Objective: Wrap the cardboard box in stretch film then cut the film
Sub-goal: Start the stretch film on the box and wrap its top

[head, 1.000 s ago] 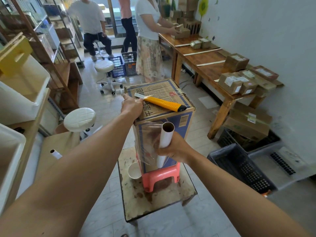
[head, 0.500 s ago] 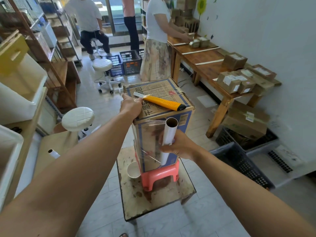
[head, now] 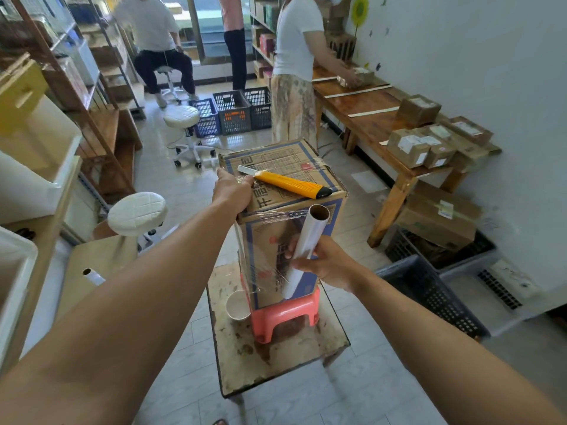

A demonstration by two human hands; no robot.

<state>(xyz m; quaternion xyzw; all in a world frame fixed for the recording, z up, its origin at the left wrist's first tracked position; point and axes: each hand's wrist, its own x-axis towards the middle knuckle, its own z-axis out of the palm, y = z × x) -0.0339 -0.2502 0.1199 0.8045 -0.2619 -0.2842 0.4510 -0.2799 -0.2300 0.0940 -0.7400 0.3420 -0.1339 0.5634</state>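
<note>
While a cardboard box (head: 285, 161) stands on end atop a red plastic stool (head: 287, 314) on a stained low table (head: 276, 366), a person's left hand (head: 231, 191) rests on the box's near-left top edge, fingers lying on the lid & gripping nothing. Right hand (head: 329, 266) is clamped round the middle of a stretch film roll (head: 313, 231), tilted near upright w/ open core end up, just in front of the box's front face. Clear film (head: 267, 237) runs taut from roll across that face to its left corner. Yellow utility knife (head: 291, 184) lies on the lid, blade end beside the left fingertips. Paper cup (head: 237, 306) sits on the table next to the stool. Bkgd: plastic crates (head: 233, 113), parcels (head: 420, 145) on a wooden bench (head: 362, 104).
</note>
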